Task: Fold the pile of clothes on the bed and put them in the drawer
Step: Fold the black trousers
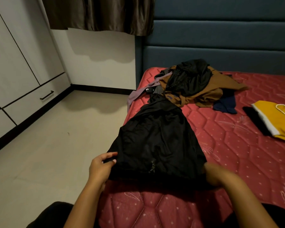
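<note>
A black garment (156, 142) lies stretched along the left edge of the red quilted mattress (237, 153), its far end reaching the pile. My left hand (100, 167) pinches its near left corner. My right hand (215, 176), blurred, grips the near right corner. The pile of clothes (192, 83), brown, black, grey and mauve pieces, sits near the head of the bed. A white drawer with a black handle (46, 95) is low in the wardrobe at the left, closed.
A yellow and white garment (276, 119) lies over a black piece at the bed's right. A navy piece (225, 106) sits beside the pile. The blue headboard (220, 51) stands behind. Beige floor (48, 145) separates bed and wardrobe.
</note>
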`<state>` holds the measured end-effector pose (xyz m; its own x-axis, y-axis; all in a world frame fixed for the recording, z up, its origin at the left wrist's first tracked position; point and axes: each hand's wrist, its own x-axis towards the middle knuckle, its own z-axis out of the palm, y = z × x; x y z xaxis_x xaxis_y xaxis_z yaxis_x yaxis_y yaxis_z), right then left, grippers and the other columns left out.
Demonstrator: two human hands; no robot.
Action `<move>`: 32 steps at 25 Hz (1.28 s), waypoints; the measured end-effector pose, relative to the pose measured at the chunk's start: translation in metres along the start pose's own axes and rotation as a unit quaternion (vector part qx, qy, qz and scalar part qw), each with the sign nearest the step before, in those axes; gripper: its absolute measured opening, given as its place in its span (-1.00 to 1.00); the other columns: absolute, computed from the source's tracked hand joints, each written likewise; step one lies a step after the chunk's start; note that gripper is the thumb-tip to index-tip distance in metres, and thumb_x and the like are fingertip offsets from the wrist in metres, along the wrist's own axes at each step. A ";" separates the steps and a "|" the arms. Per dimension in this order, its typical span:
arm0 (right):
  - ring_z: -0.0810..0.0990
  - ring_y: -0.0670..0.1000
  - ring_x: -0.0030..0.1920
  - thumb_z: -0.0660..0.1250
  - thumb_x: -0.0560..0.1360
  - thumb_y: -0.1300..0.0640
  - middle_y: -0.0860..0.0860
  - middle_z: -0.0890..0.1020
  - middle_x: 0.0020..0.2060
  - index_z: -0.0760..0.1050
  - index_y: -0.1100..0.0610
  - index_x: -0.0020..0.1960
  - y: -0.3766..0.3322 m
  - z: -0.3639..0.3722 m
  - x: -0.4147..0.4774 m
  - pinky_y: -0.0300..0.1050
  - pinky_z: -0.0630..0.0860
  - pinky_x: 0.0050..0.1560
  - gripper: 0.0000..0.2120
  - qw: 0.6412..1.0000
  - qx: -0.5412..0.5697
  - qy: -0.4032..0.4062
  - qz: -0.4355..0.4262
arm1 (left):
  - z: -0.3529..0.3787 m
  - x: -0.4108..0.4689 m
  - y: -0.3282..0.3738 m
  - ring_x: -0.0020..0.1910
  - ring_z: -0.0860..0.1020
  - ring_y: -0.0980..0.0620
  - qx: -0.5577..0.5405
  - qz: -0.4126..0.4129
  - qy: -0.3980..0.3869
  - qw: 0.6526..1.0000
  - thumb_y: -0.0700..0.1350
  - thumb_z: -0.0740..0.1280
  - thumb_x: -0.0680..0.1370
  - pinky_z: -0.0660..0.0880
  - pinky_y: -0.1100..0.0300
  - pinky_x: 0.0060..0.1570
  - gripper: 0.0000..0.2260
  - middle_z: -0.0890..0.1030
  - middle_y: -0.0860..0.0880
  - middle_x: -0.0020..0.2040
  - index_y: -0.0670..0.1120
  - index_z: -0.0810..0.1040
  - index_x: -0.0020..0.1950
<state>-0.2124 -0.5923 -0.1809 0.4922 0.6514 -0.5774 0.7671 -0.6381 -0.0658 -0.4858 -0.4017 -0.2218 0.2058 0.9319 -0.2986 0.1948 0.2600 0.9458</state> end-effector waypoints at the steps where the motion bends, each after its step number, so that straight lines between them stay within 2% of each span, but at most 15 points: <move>1: 0.56 0.00 -0.07 0.15 0.48 0.37 0.11 0.62 0.00 0.52 0.15 0.04 -0.002 -0.001 -0.002 -0.26 0.40 -0.22 -0.74 0.999 0.014 -0.018 -0.022 | -0.001 0.001 -0.002 0.05 0.61 -0.10 0.025 0.008 0.019 0.999 -0.39 0.34 0.47 0.52 -0.06 0.19 -0.66 0.66 -0.08 0.01 0.07 0.66 -0.14; 4: 0.50 -0.12 -0.38 0.31 0.46 0.33 -0.05 0.53 -0.37 0.53 0.15 -0.18 -0.013 -0.003 -0.006 -0.38 0.39 -0.43 -0.88 0.993 0.047 -0.081 -0.078 | -0.001 0.006 0.001 0.05 0.61 -0.08 0.078 0.008 0.043 0.996 -0.43 0.25 0.46 0.54 -0.05 0.16 -0.57 0.64 -0.03 -0.02 0.13 0.64 -0.17; 5: 0.51 -0.10 -0.35 0.38 0.46 0.23 -0.04 0.52 -0.33 0.55 0.17 -0.14 -0.020 -0.003 -0.006 -0.40 0.36 -0.46 -0.98 0.993 -0.002 -0.081 -0.086 | 0.002 0.008 0.000 0.07 0.60 -0.08 0.091 0.023 0.021 0.995 -0.45 0.21 0.44 0.53 -0.04 0.17 -0.52 0.64 -0.03 -0.01 0.14 0.64 -0.18; 6: 0.54 -0.06 -0.24 0.40 0.47 0.14 -0.01 0.53 -0.24 0.58 0.20 -0.04 -0.024 0.001 -0.001 -0.41 0.33 -0.44 -0.86 0.995 0.017 -0.069 -0.067 | 0.008 0.006 0.003 0.10 0.59 -0.09 0.110 0.040 -0.005 0.993 -0.48 0.18 0.42 0.50 -0.01 0.22 -0.49 0.64 -0.05 0.03 0.14 0.65 -0.18; 8: 0.58 -0.04 0.00 0.38 0.49 0.07 -0.02 0.57 -0.08 0.58 0.18 0.10 -0.040 0.006 0.013 -0.34 0.38 -0.24 -0.76 0.988 0.081 0.064 -0.118 | 0.027 -0.005 0.007 0.28 0.48 -0.09 0.181 0.110 -0.073 0.975 -0.43 0.26 0.45 0.32 0.21 0.35 -0.58 0.51 -0.11 0.23 0.09 0.67 -0.06; 9: 0.58 -0.06 0.04 0.37 0.50 0.07 -0.04 0.61 -0.05 0.59 0.13 0.09 -0.052 0.007 0.014 -0.31 0.40 -0.11 -0.79 0.965 0.151 0.146 -0.158 | 0.039 -0.013 0.008 0.39 0.35 -0.08 0.231 0.135 -0.128 0.955 -0.27 0.37 0.46 0.21 0.33 0.34 -0.71 0.37 -0.12 0.35 0.05 0.63 0.10; 11: 0.58 -0.19 -0.02 0.39 0.44 0.05 -0.11 0.64 -0.08 0.59 0.03 0.00 -0.077 0.008 0.010 -0.27 0.44 0.00 -0.85 0.903 0.279 0.216 -0.245 | 0.063 -0.033 0.001 0.50 0.05 0.02 0.359 0.182 -0.199 0.894 0.26 0.39 0.29 0.10 0.26 0.38 -0.32 0.00 -0.04 0.52 0.20 0.37 0.40; 12: 0.57 -0.24 -0.04 0.39 0.38 0.02 -0.13 0.64 -0.08 0.57 0.00 -0.01 -0.087 0.010 0.007 -0.30 0.45 0.03 -0.81 0.887 0.301 0.195 -0.290 | 0.072 -0.045 0.000 0.51 -0.05 0.04 0.402 0.217 -0.179 0.872 0.34 0.28 0.21 0.09 0.11 0.43 -0.24 -0.12 0.04 0.54 0.31 0.24 0.42; 14: 0.54 -0.23 0.05 0.36 0.29 0.03 -0.10 0.61 0.01 0.55 0.01 0.06 -0.093 0.011 0.001 -0.32 0.43 0.14 -0.67 0.863 0.326 0.124 -0.367 | 0.082 -0.056 0.000 0.50 0.14 -0.02 0.344 0.296 -0.132 0.881 0.13 0.23 0.23 0.24 -0.06 0.41 -0.38 0.12 0.12 0.51 0.36 0.25 0.30; 16: 0.53 -0.18 0.12 0.33 0.25 0.14 -0.07 0.58 0.06 0.51 0.03 0.09 -0.085 0.007 -0.002 -0.26 0.43 0.21 -0.60 0.840 0.364 0.075 -0.395 | 0.083 -0.056 0.001 0.22 0.50 0.05 0.249 0.302 -0.145 0.908 -0.09 0.20 0.23 0.46 0.05 0.19 -0.41 0.51 0.19 0.21 0.31 0.29 0.22; 18: 0.52 -0.16 0.15 0.26 0.23 0.23 -0.06 0.56 0.07 0.48 0.07 0.12 -0.075 0.006 0.000 -0.21 0.43 0.23 -0.55 0.849 0.337 0.084 -0.399 | 0.081 -0.057 0.005 0.02 0.58 0.14 0.243 0.295 -0.156 0.911 -0.19 0.15 0.23 0.51 0.12 0.04 -0.39 0.61 0.19 -0.01 0.31 0.31 0.20; 24: 0.54 -0.08 0.04 0.28 0.31 -0.01 -0.14 0.57 -0.02 0.38 -0.13 0.14 -0.073 0.006 0.000 -0.07 0.51 0.00 -0.61 0.894 0.153 0.246 -0.341 | 0.072 -0.075 0.029 -0.08 0.57 0.27 0.071 0.304 -0.152 0.938 -0.29 0.14 0.28 0.45 0.43 -0.07 -0.58 0.61 0.22 -0.08 0.10 0.53 -0.01; 27: 0.44 0.02 0.14 0.29 0.39 0.12 -0.11 0.57 0.07 0.45 -0.12 0.20 -0.060 0.002 0.006 -0.10 0.45 0.03 -0.61 0.935 0.027 0.224 -0.275 | 0.054 -0.087 0.060 -0.27 0.49 0.20 -0.028 0.300 -0.181 0.936 -0.34 0.13 0.19 0.41 0.40 -0.21 -0.72 0.54 0.07 -0.29 -0.04 0.48 -0.26; 30: 0.34 0.04 0.27 0.28 0.44 0.10 -0.11 0.50 0.18 0.46 -0.12 0.27 -0.060 0.015 0.007 -0.04 0.32 0.28 -0.59 0.960 -0.033 0.151 -0.233 | 0.027 -0.094 0.087 -0.37 0.42 0.12 -0.054 0.266 -0.199 0.942 -0.36 0.15 0.15 0.34 0.33 -0.39 -0.71 0.46 0.02 -0.38 0.00 0.49 -0.37; 32: 0.46 -0.05 0.20 0.33 0.42 0.05 -0.13 0.56 -0.01 0.54 -0.11 0.03 -0.067 0.014 -0.002 -0.03 0.22 0.39 -0.81 0.950 0.052 0.143 -0.273 | 0.004 -0.085 0.097 -0.35 0.43 0.05 -0.068 0.268 -0.145 0.950 -0.49 0.13 0.27 0.39 0.31 -0.39 -0.63 0.46 -0.07 -0.35 -0.02 0.48 -0.36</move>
<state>-0.2708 -0.5572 -0.1868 0.1354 0.9722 -0.1911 0.9027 -0.2005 -0.3806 -0.4805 -0.4564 -0.1056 0.5007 0.8355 0.2263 -0.1341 -0.1834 0.9738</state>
